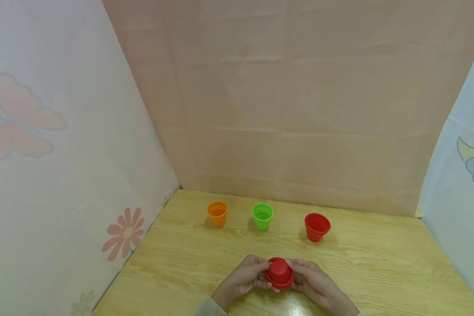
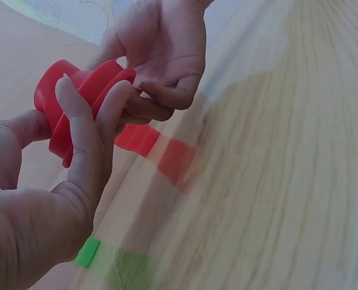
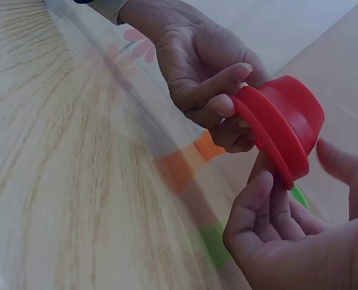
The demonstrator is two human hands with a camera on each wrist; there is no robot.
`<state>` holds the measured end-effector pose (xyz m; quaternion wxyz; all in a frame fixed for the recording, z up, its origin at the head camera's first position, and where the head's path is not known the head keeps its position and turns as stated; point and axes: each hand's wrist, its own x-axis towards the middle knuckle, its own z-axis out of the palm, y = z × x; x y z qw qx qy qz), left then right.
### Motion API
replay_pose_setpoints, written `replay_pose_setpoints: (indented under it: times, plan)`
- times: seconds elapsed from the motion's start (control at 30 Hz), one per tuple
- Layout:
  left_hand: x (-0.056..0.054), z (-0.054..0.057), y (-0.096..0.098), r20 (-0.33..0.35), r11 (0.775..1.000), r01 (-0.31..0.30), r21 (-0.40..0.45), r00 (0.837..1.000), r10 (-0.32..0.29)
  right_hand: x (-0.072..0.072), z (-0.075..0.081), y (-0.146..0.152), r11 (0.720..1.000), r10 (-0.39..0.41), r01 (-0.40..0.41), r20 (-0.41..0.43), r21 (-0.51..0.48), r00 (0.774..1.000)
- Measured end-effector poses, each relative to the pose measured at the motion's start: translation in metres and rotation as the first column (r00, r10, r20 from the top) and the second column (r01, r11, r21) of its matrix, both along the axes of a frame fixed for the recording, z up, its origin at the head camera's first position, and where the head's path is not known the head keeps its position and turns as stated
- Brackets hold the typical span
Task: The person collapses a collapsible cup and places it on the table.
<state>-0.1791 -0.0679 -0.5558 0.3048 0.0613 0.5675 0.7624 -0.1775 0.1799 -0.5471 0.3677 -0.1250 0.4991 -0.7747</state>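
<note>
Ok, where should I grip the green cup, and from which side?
I'd pinch the green cup across its outer wall just below the rim, coming from above: it stands upright and flares toward the top, which should resist slipping.

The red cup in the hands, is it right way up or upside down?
Upside down: in the head view, the held red cup has its narrow base on top, wide rim below.
</note>
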Motion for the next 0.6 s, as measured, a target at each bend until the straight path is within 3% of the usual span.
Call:
replay_pose_setpoints:
  times: [0.3,0.6]
  plan:
    - [0.0008,0.0051,0.0055,-0.111,0.973,-0.163,-0.164,0.983,0.146,-0.0011,-0.0044,0.0002,0.999,0.0,0.0,-0.008,0.044,1.0]
    - [0.0014,0.0057,0.0083,-0.162,0.96,-0.186,-0.209,0.975,0.154,0.0024,0.0,0.0002,0.992,-0.054,0.06,-0.056,0.107,0.997]
